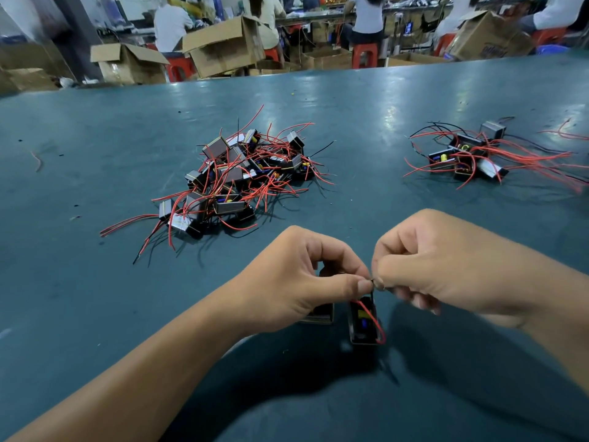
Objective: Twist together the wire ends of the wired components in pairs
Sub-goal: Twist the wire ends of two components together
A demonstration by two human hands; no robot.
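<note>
Red wire, thin and pliant, rises from a component at lower centre of the bench; left hand and right hand pinch its bare ends, best gripped near the tips.

Bare green table seen left of left hand. Path straight ahead blocked by big tangled pile of wired components. Smaller pile set far right, well apart; open strip of table left between piles. Two components lodged directly under both hands.
</note>
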